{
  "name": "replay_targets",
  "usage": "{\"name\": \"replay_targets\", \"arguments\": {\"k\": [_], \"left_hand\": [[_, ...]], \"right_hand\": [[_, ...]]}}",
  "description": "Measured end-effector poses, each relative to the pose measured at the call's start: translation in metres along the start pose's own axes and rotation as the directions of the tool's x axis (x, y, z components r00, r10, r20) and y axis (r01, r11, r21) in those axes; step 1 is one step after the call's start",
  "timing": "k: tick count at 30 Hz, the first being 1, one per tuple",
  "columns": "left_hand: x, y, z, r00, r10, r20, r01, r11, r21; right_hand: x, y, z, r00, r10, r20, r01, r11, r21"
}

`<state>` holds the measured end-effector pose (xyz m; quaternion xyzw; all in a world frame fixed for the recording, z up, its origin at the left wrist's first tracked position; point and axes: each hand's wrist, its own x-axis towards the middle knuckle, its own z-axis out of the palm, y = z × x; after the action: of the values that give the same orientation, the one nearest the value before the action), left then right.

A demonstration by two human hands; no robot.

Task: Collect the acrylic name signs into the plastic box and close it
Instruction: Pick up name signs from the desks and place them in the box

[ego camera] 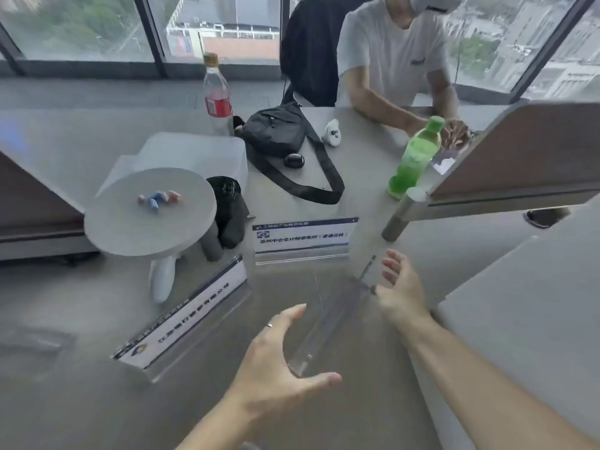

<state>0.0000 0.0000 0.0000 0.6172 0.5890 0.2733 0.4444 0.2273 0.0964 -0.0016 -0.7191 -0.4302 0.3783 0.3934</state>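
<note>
Three acrylic name signs stand on the grey table. One printed sign [302, 241] faces me at the centre, and another printed sign [185, 316] sits angled at the left. A third sign [334, 316] is seen edge-on and looks clear, lying between my hands. My left hand [279, 358] is spread open at its near end, thumb just under the corner. My right hand [402, 287] is open by its far end, palm towards it. I cannot tell whether either hand touches it. The translucent plastic box [194, 154] stands at the back left.
A round white stand [149, 212] with small coloured pieces blocks the box's front. Nearby are a red-label bottle [217, 99], a black bag [276, 131], a black case [293, 160] and a green bottle [415, 157]. A desk partition [519, 157] rises at the right. A person sits opposite.
</note>
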Motion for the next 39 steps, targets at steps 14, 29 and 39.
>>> {"name": "replay_targets", "arguments": {"k": [14, 29, 39], "left_hand": [[-0.007, 0.032, -0.082, 0.995, -0.010, -0.098, 0.004, 0.998, -0.059], [-0.199, 0.279, -0.366, 0.826, 0.207, -0.524, -0.166, 0.978, 0.125], [-0.336, 0.270, -0.475, 0.888, 0.303, -0.346, 0.061, 0.668, 0.742]], "right_hand": [[-0.064, -0.032, 0.007, 0.982, -0.159, 0.106, 0.139, 0.975, 0.172], [-0.250, -0.373, -0.036, 0.773, -0.625, 0.106, 0.542, 0.739, 0.401], [-0.400, -0.446, 0.089, 0.655, -0.701, 0.282, 0.568, 0.703, 0.428]]}}
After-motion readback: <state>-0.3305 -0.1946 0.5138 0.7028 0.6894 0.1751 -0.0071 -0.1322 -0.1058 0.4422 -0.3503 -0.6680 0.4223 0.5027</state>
